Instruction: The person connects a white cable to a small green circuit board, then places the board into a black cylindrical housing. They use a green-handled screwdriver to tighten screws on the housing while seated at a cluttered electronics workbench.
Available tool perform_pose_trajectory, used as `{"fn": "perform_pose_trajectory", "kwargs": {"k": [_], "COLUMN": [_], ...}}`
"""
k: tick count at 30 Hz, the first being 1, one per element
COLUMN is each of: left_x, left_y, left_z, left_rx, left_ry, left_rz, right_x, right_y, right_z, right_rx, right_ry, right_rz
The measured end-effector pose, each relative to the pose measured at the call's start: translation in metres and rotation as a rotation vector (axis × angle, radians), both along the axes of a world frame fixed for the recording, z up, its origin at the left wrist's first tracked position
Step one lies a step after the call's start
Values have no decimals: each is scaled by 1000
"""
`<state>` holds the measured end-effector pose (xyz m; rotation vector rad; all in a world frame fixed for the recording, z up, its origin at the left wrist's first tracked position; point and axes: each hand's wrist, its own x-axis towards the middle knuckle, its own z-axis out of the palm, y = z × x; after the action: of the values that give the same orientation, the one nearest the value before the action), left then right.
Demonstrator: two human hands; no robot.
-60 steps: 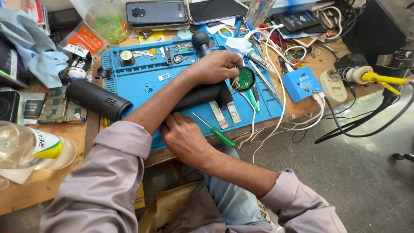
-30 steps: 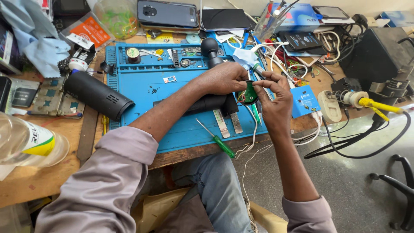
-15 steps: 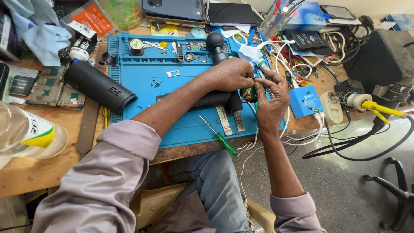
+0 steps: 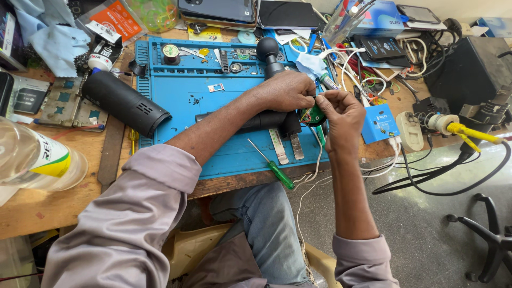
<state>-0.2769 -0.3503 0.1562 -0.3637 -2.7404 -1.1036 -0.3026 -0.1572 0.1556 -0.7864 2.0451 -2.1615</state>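
Head view: green circuit board (image 4: 316, 114) sits at the right end of a black handheld device (image 4: 256, 121), over the right edge of a blue work mat (image 4: 186, 101) on a wooden bench (image 4: 53, 208). Small blue box (image 4: 380, 124) lies just right; orange packet (image 4: 112, 18) at far left. Left hand (image 4: 285, 90) curls over the device, fingertips pinching at the board. Right hand (image 4: 341, 114), fingers closed, pinches the board's top edge.
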Motion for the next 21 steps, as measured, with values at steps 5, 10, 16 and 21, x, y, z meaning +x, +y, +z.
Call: {"fn": "perform_pose_trajectory", "kwargs": {"k": [5,10,16,21], "left_x": [-1,-1,0,-1], "left_y": [-1,0,0,1], "left_z": [1,1,0,-2], "left_rx": [22,-21,-11,-15], "left_ry": [8,-12,-25,-9], "left_rz": [-15,0,5,9], "right_x": [-12,-14,-18,-20], "right_y": [8,9,10,11], "right_z": [-2,-5,-5,-4], "right_rx": [9,-4,-52,-70], "right_ry": [-65,-120,-235,-281], "right_rz": [103,110,178,206]}}
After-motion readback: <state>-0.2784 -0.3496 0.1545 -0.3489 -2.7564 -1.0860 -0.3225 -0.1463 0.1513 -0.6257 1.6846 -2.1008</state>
